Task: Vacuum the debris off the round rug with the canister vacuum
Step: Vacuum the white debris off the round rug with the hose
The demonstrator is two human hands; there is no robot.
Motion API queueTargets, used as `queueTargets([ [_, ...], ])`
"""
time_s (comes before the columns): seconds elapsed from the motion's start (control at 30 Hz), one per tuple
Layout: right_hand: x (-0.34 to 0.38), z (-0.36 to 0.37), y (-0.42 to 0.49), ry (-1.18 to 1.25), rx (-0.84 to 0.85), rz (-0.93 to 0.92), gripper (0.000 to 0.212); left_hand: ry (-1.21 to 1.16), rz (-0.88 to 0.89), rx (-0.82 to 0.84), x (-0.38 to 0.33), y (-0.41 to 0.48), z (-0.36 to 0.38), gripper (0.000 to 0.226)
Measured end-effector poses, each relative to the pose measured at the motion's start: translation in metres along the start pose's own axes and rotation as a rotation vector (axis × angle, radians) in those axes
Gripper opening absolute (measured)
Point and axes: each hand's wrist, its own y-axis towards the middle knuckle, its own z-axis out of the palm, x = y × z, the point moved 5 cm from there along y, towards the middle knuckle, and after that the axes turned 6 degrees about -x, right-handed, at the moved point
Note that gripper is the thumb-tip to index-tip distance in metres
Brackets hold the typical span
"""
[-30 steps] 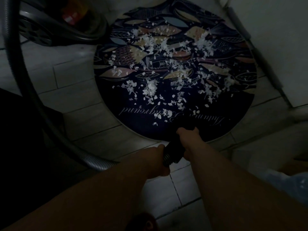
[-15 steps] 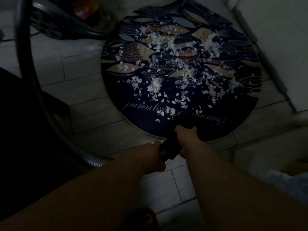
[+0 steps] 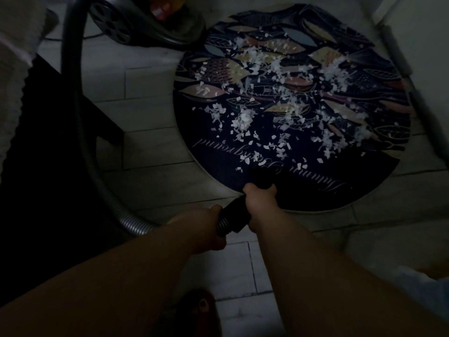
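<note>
nozzle at the near rim, flakes just ahead

the round rug (image 3: 315, 190) lies flat on the tiled floor (image 3: 150, 147), its far left edge near the canister vacuum (image 3: 126, 23). white debris (image 3: 243, 121) is scattered thickly over the middle and far half of the pattern. it thins toward the near edge, where a band of dark pile shows almost no flakes. the black nozzle (image 3: 262, 177) sits low over that near band, its mouth pointed at the closest stray flakes. this looks like a start from the person's own side, so each stroke works into the heap rather than pushing flakes off the rim.

the right hand (image 3: 261, 203) grips the nozzle just behind its tip, fingers curled round the tube and pressed together, their ends hidden underneath. that far forward, it likely steers and sets the angle. the left hand (image 3: 206, 229) holds the hose (image 3: 132, 223) at the ribbed end where it joins the nozzle, fingers wrapped round it and tucked out of sight. it seems to carry the hose's weight so the tip can sit low.

from there the hose loops left and up to the canister with slack, so reach across the rug looks unhindered. a dark piece of furniture (image 3: 104, 122) stands beside the loop. nearly all the debris is on the rug, so i judge the task barely begun.
</note>
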Motion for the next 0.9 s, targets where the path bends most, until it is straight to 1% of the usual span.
queueTargets([
  [0.17,-0.005,0.007,-0.007,-0.045,0.060,-0.003,0.075,-0.011,-0.081,-0.008,0.009,-0.012,0.003,0.049],
  [0.4,-0.007,0.000,-0.008,-0.014,0.101,0.014,0.073,0.016,-0.088,-0.023,0.001,-0.014,0.004,0.050],
  [0.53,0.001,-0.025,0.002,-0.008,0.056,0.000,0.079,0.026,-0.052,-0.037,-0.026,-0.005,0.008,0.049],
  [0.63,0.008,-0.046,0.012,0.028,0.030,-0.019,0.077,0.029,-0.021,-0.061,-0.047,0.003,0.010,0.052],
  [0.73,0.010,-0.068,0.024,0.028,-0.027,-0.002,0.078,0.028,0.013,-0.046,-0.068,0.014,0.016,0.055],
  [0.9,0.014,-0.099,0.057,0.117,-0.117,-0.006,0.079,0.070,0.128,-0.046,-0.097,0.047,0.019,0.053],
])
